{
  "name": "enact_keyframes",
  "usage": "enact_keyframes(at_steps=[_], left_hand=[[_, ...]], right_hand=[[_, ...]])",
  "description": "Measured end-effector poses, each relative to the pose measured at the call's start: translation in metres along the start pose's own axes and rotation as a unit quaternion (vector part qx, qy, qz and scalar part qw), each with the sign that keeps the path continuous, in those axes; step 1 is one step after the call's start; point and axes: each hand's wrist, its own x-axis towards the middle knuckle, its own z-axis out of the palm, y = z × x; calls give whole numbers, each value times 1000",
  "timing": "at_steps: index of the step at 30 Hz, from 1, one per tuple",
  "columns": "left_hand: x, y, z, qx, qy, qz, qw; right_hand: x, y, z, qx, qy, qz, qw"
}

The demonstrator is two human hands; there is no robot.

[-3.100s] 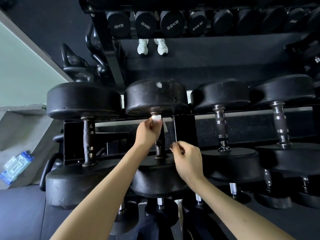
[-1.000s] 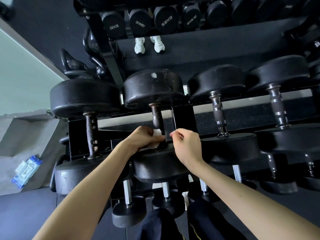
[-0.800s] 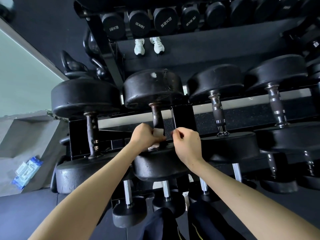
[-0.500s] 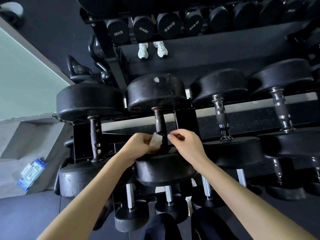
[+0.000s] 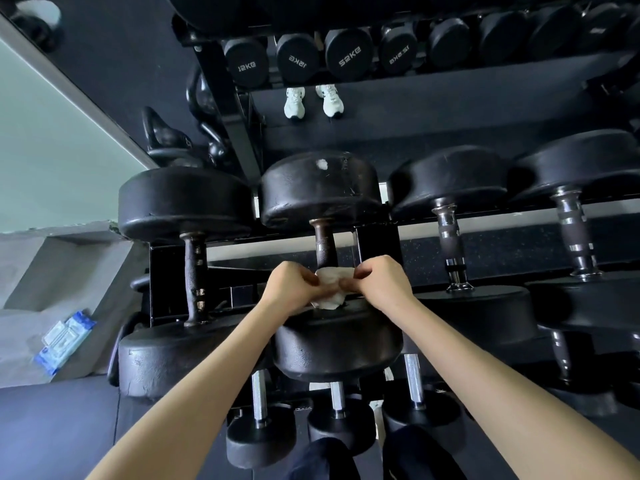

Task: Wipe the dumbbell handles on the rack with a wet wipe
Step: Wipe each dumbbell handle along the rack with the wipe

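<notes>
Both bare forearms are reaching up to the dumbbell rack (image 5: pixel 378 244), and the two hands are meeting over the second dumbbell (image 5: pixel 337 344) from the left. The left hand (image 5: pixel 291 287) is curling its fingers and pinching the left edge of a white wet wipe (image 5: pixel 329 289), while the right hand (image 5: pixel 381 284) is pinching the opposite edge between thumb and fingertips. Neither hand is lying flat or spread. The wet wipe is sitting crumpled between them at the near end of the dark, worn handle (image 5: pixel 323 244), just above the dumbbell's near head, with a lower corner hanging down onto that head. Whether the wet wipe is going all the way round the handle is not clear from this angle. The rest of the handle is showing bare up to the far head. To the left, another big dumbbell with a rusty grip (image 5: pixel 194 275) is resting on the same rail, and to the right two with ringed metal grips (image 5: pixel 450 244) are lying side by side. Smaller dumbbells (image 5: pixel 259 393) are sitting lower down, near the person's dark trousers. Off to the left, a blue-and-white pack of wipes (image 5: pixel 64 341) is lying on a grey ledge, well apart from the hands.
</notes>
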Motion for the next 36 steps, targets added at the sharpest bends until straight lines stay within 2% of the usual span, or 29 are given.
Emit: enact_keyframes(at_steps=[5,7,10,13,19,21,23,25,29,31,33,36], left_hand=[[0,-2,-4,-81,-20,-47,995],[-1,-3,-4,-38,11,-28,999],[-7,5,-3,61,74,-1,995],[-8,7,-2,83,118,5,990],[-3,6,7,19,58,-21,998],[4,4,7,-46,34,-39,998],[6,2,6,-156,4,-65,986],[6,0,7,-212,-26,-74,974],[9,-6,-3,-103,-118,0,988],[8,-4,-8,-87,-145,25,985],[8,-4,-6,-79,-134,46,987],[10,-9,2,-62,-62,66,994]], right_hand=[[10,0,-3,-7,17,-20,1000],[14,-3,-6,-19,19,-38,999],[18,-5,-12,-25,-22,-51,998],[15,-3,-10,-7,-45,-49,998],[8,-2,-3,34,-35,-36,998],[1,4,-4,48,-13,-38,998],[-15,11,-2,85,29,-41,995],[-34,13,5,138,59,-24,988],[-42,11,17,189,122,13,974],[-41,9,17,188,131,11,973],[-41,10,17,187,130,15,974],[-41,10,18,198,128,23,971]])
